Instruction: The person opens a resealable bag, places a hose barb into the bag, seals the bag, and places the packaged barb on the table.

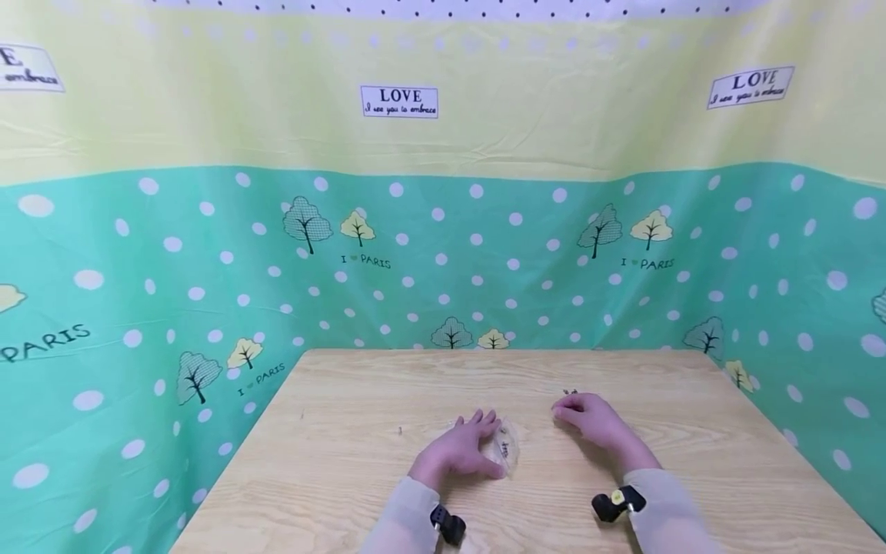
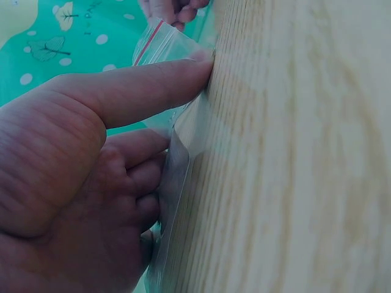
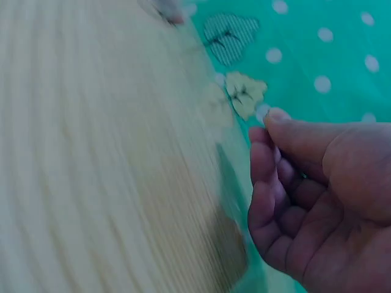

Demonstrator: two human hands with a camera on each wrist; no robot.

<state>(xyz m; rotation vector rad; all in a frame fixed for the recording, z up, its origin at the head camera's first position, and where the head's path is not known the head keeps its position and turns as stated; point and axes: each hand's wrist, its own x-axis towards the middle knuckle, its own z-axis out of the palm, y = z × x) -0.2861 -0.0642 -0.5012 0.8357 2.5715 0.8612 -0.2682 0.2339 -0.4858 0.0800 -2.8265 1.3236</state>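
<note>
A clear zip bag (image 1: 511,448) with dark marks or small dark items in it lies flat on the wooden table. My left hand (image 1: 462,448) rests over its left part, fingers spread, thumb straight along the plastic. The left wrist view shows the bag's red seal line (image 2: 149,41) beyond the thumb. To the right, my right hand (image 1: 594,419) is just above the table, apart from the bag. Its fingers are curled, thumb tip close to the index fingertip, in the right wrist view (image 3: 305,195); no held thing can be made out there. Small dark pieces (image 1: 570,392) lie just behind it.
A tiny piece (image 1: 399,431) lies on the table (image 1: 332,477) left of the left hand, and a fainter one (image 1: 302,415) farther left. A green and yellow patterned curtain (image 1: 415,254) encloses the table's back and sides. Small black devices sit on both wrists.
</note>
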